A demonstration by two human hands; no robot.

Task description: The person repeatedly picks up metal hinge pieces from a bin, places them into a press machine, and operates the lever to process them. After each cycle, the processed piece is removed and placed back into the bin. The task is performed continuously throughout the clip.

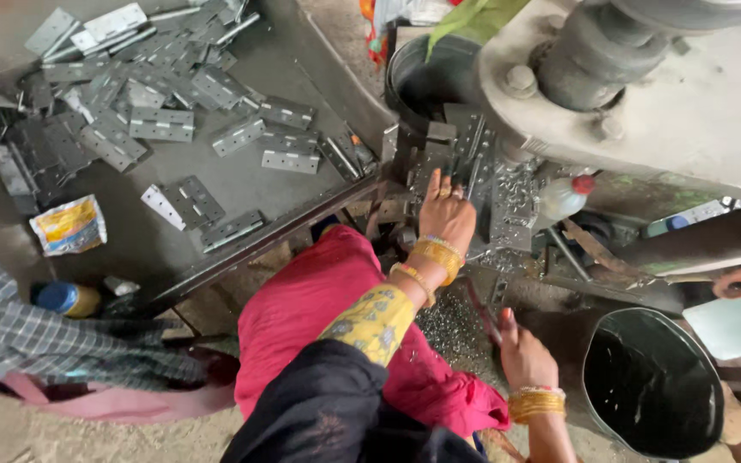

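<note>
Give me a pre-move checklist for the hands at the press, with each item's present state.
1. Left hand clear of the press bed: not ok; it rests on the perforated metal piece under the machine head.
2. Left grip on a part: cannot tell; fingers are spread flat, nothing clearly pinched.
3. Right hand on the lever: cannot tell; it is closed beside a thin rod, contact unclear.
4. Black bucket within reach by the right hand: ok.
5. Supply of hinge plates on the tray: ok, many lie there.
6. Sleeve and bangles clear of the machine: ok.
</note>
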